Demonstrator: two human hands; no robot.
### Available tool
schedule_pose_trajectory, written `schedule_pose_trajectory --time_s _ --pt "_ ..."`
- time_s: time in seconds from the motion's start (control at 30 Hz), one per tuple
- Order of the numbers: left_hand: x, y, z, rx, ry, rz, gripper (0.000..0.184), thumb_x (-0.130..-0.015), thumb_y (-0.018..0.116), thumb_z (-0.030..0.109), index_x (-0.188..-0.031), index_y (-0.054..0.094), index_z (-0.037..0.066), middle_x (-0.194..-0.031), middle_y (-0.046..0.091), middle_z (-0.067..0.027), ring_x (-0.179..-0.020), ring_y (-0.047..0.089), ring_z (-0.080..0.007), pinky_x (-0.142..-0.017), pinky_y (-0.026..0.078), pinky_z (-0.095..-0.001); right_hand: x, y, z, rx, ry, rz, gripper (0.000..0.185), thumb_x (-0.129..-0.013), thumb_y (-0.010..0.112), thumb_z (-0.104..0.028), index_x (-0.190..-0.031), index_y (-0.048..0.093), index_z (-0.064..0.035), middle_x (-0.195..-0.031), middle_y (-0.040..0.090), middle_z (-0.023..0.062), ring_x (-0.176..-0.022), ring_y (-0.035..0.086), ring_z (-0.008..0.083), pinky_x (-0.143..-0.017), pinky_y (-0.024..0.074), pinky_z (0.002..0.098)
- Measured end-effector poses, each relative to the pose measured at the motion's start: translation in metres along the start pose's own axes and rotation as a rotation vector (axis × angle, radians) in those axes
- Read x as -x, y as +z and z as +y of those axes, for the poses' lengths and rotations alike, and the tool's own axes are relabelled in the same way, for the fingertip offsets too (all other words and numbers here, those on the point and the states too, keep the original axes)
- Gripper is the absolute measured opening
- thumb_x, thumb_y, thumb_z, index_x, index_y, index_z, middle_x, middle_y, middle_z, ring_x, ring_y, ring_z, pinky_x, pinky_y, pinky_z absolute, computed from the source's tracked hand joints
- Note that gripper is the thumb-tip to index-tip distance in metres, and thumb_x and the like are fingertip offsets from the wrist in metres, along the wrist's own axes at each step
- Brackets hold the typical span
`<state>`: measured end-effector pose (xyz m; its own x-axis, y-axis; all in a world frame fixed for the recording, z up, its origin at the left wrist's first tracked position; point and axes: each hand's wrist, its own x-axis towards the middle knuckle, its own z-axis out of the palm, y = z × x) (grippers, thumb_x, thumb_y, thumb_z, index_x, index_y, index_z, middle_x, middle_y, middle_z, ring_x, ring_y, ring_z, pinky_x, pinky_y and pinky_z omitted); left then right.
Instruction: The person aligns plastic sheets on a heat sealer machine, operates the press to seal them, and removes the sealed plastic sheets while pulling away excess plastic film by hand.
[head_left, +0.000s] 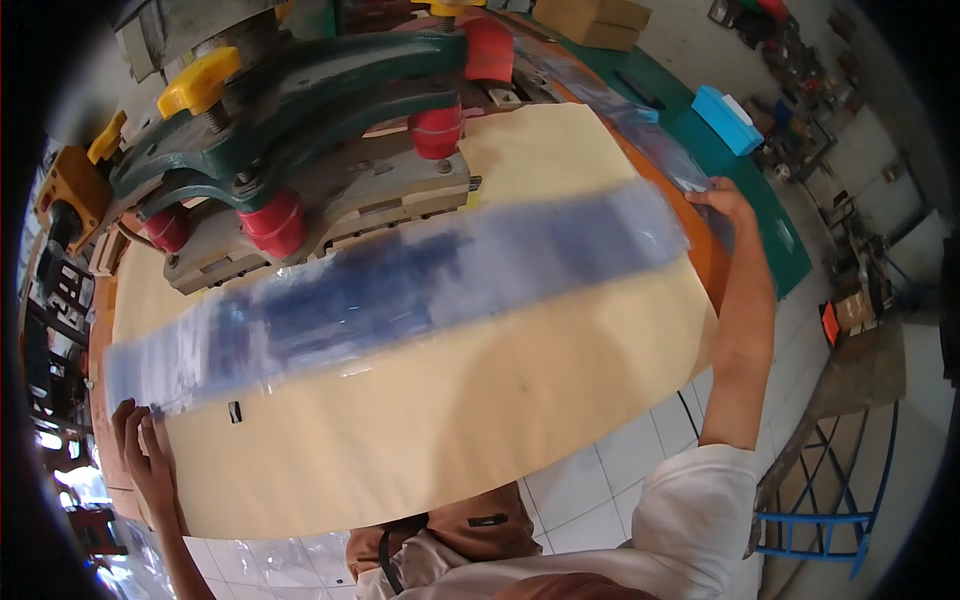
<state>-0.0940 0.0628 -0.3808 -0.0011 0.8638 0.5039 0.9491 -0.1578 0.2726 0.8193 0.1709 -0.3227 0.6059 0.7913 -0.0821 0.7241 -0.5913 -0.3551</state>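
"Where's the plastic strip (390,298)?"
"Across the tan sheet (390,440), before the press head (285,115). My left hand (145,462), fingers loose, is at its near-left corner."
"Right hand (727,199)?"
"Touching clear film (676,158); from here I can't tell whether it's gripping."

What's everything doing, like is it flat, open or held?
Clear strip: stretched out, blurry.
Tan sheet: spread under the strip.
Left hand: bent, at the strip's left end.
Clear film: wrinkled.
Right hand: at the film, seemingly pinching it.
Green machine: can't tell if it's on.
Blue box: white piece showing on top.
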Motion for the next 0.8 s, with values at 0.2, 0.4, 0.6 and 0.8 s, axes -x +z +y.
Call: schedule_pose_trajectory --time_s 0.2,0.4,0.6,0.8 --pt "0.0 0.0 0.002 0.029 -0.012 0.018 0.022 -0.095 0.048 0.015 -0.101 0.059 -0.004 -0.12 0.054 -0.0167 -0.114 0.05 -0.0313 -0.098 0.038 -0.0389 -0.033 0.005 0.033 -0.22 -0.049 0.174 0.05 -0.076 0.074 -0.025 -0.115 0.06 0.0034 -0.095 0.066 0.0132 -0.087 0.063 0.0208 -0.076 0.0472 0.033" --pt "0.0 -0.001 0.009 0.022 -0.019 0.025 0.021 -0.094 0.05 0.013 -0.101 0.059 -0.004 -0.119 0.055 -0.016 -0.114 0.051 -0.0307 -0.097 0.039 -0.0386 0.003 -0.041 -0.008 -0.19 -0.136 0.563 0.032 -0.081 0.066 -0.024 -0.105 0.067 -0.0032 -0.074 0.067 0.0088 -0.066 0.066 0.0169 -0.066 0.048 0.0328" --pt "0.0 0.0 0.011 0.05 -0.017 0.058 0.021 -0.093 0.05 0.013 -0.1 0.06 -0.004 -0.119 0.055 -0.0165 -0.113 0.052 -0.0309 -0.096 0.04 -0.0386 0.061 -0.103 -0.066 -0.082 -0.319 0.735 0.033 -0.084 0.057 -0.023 -0.111 0.065 -0.0062 -0.076 0.067 0.0132 -0.07 0.066 0.0223 -0.07 0.0486 0.0354" --pt "0.002 -0.002 0.009 0.08 0.037 0.087 0.021 -0.093 0.05 0.013 -0.101 0.061 -0.003 -0.119 0.055 -0.0182 -0.112 0.052 -0.0327 -0.095 0.04 -0.0391 0.131 -0.131 -0.097 0.134 -0.206 0.784 0.038 -0.081 0.051 -0.019 -0.114 0.063 -0.0059 -0.083 0.068 0.0131 -0.074 0.066 0.0271 -0.071 0.05 0.0367"
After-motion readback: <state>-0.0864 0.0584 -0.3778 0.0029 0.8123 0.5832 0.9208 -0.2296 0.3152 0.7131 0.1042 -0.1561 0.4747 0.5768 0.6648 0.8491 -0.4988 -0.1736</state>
